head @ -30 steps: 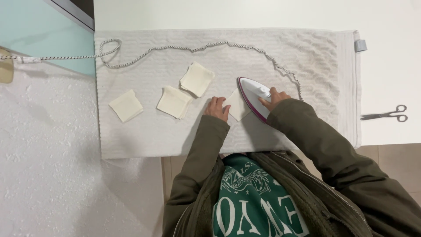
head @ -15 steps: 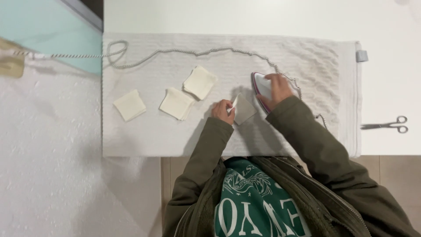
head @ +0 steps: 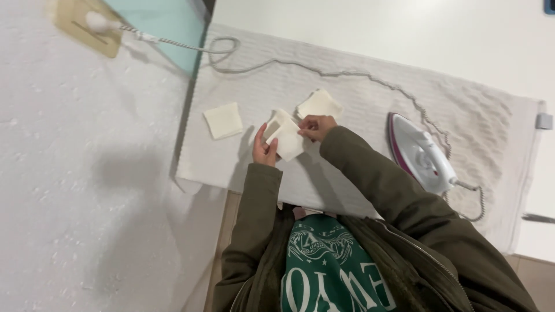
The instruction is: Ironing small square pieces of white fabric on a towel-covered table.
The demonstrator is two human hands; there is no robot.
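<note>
While the left hand [head: 263, 151] pinches the cream fabric square [head: 287, 140], the right hand [head: 316, 126] pinches its far corner. Both grips are pressed together on it, over the white towel [head: 347, 98].

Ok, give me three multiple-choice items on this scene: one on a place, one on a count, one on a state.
1. Where does the iron stand?
A. on the towel, to the person's right
B. on the floor
C. in the left hand

2. How many cream fabric squares show?
A. one
B. four
C. seven

3. What holds the raised fabric square?
A. nothing
B. the iron
C. both hands

Answers: 1 A, it rests on the towel with no hand on it. 2 B, three lie flat, one is held. 3 C, left hand and right hand pinch its edges.
</note>
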